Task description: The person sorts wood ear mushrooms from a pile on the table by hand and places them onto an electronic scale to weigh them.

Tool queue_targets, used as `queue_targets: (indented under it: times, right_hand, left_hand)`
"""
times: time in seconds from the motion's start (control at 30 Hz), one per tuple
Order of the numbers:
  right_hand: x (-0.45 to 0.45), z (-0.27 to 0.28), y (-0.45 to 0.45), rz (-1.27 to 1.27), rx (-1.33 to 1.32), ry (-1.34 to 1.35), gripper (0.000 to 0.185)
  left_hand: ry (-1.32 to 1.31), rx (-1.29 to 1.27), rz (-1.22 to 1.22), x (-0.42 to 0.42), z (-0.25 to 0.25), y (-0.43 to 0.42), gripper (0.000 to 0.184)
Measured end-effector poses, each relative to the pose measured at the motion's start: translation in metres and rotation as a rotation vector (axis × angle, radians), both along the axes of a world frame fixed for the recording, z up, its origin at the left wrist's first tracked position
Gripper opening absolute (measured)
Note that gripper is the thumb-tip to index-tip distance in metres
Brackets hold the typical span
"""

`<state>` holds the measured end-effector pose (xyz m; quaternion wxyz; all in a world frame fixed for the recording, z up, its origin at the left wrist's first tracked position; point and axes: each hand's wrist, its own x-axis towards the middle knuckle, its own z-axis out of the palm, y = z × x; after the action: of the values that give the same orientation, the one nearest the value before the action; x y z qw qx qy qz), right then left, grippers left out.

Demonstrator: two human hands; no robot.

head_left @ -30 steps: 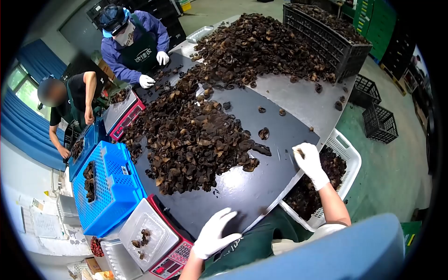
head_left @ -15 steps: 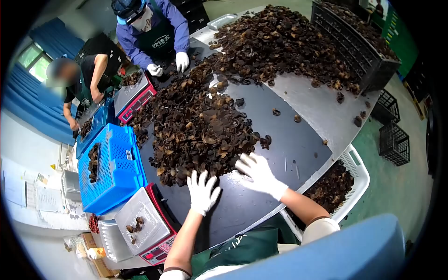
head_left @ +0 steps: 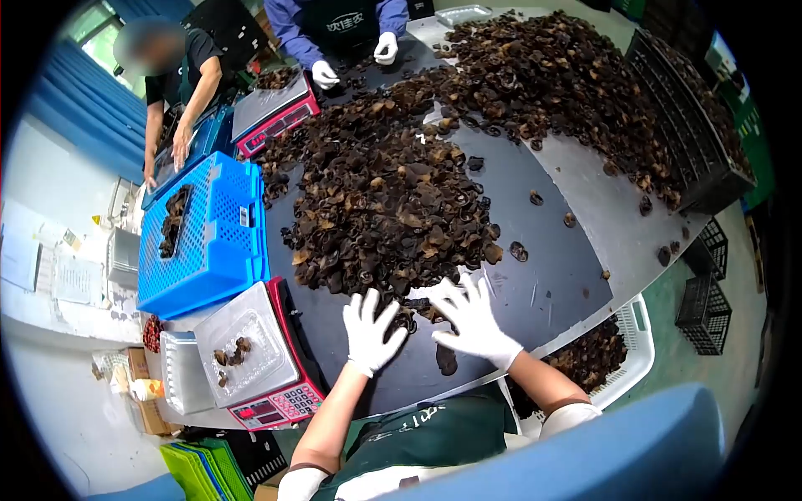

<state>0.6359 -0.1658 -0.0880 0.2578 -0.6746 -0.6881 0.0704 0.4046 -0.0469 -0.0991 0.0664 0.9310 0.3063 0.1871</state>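
A broad heap of dark brown dried wood ear mushrooms [head_left: 393, 217] covers the middle of the dark tabletop [head_left: 535, 250]. My left hand [head_left: 369, 332], in a white glove, lies with fingers spread at the heap's near edge. My right hand [head_left: 476, 321], also gloved in white, rests opposite it, fingers apart and pointing toward the heap. Several mushroom pieces lie between the two hands, close to the fingertips and thumbs. A single dark mushroom piece [head_left: 447, 359] sits nearer to me, beside the right wrist. Neither hand grips anything.
To the left stand a red scale [head_left: 276, 401] with a clear plastic tray [head_left: 242, 338] holding a few pieces, and a blue crate [head_left: 205, 242]. A white basket [head_left: 639, 342] of mushrooms is below right. A black crate [head_left: 685, 125] stands at the far right. Two people work across the table.
Mushroom pieces now lie between my hands, nearer to me than the heap's earlier edge. My fingers remain spread. The view has shifted, and the person at far left has moved their hands.
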Motion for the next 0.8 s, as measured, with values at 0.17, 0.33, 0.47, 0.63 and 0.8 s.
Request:
queue_targets:
  times: [0.17,0.33,0.47,0.63,0.8]
  right_hand:
    - [-0.042,-0.012,-0.035,0.375,-0.005,0.056,0.057]
    - [-0.036,0.005,-0.021,0.348,0.184,0.16,0.035]
    - [-0.038,0.007,0.02,-0.141,0.121,0.184,0.043]
    - [-0.053,0.004,0.007,0.239,0.071,0.167,0.033]
    - [-0.062,0.016,0.002,0.248,0.029,0.347,0.016]
  left_hand:
    - [-0.056,-0.104,-0.316,-0.042,-0.005,-0.046,0.04]
    - [-0.216,-0.097,-0.234,-0.055,0.008,-0.046,0.036]
    - [-0.191,-0.134,0.198,-0.024,-0.005,-0.008,0.049]
    - [-0.197,-0.242,0.026,-0.043,-0.02,-0.009,0.028]
    - [-0.253,-0.361,-0.023,-0.077,-0.007,-0.055,0.021]
